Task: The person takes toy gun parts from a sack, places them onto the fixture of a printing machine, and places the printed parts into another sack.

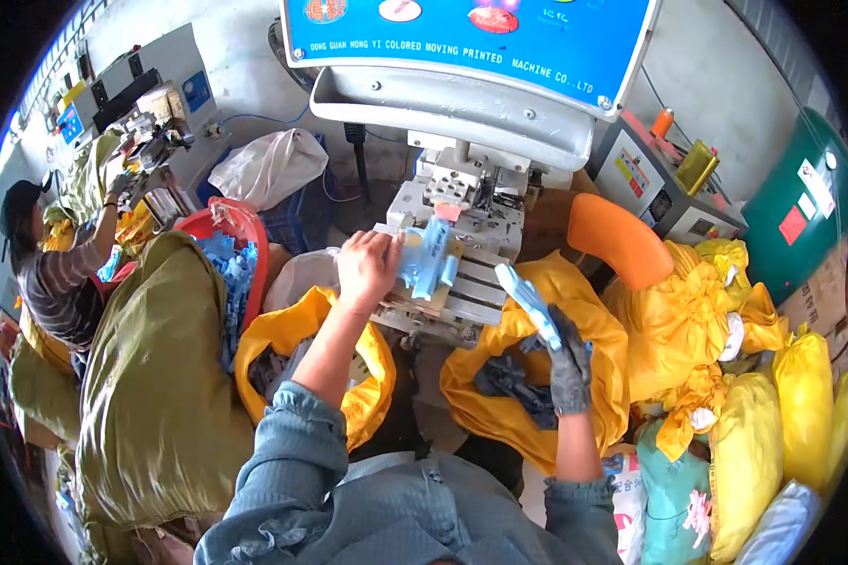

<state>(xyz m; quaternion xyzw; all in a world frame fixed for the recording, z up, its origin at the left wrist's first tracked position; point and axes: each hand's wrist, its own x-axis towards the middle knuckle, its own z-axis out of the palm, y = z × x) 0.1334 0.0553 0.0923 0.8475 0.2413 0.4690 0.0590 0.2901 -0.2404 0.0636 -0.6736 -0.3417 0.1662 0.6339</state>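
Observation:
My bare left hand [367, 270] rests at the left edge of the printing machine's work platform. Its fingers are curled, and whatever they may grip is hidden. Right beside it, a light blue plastic piece [431, 259] with dark print sits on the fixture, under the machine's pink pad [448, 212]. My right hand [569, 365], in a dark grey glove, is closed on another long light blue plastic piece [528, 299], whose far end points up and left toward the platform. This hand is over an open yellow sack [612, 353] holding dark and blue-grey pieces.
Another open yellow sack [375, 372] stands below my left forearm. To the left are a large olive sack [160, 386] and a red tub [262, 278] of blue pieces. A co-worker [57, 268] works at another machine. An orange duct [622, 240] and tied yellow sacks [674, 315] stand right.

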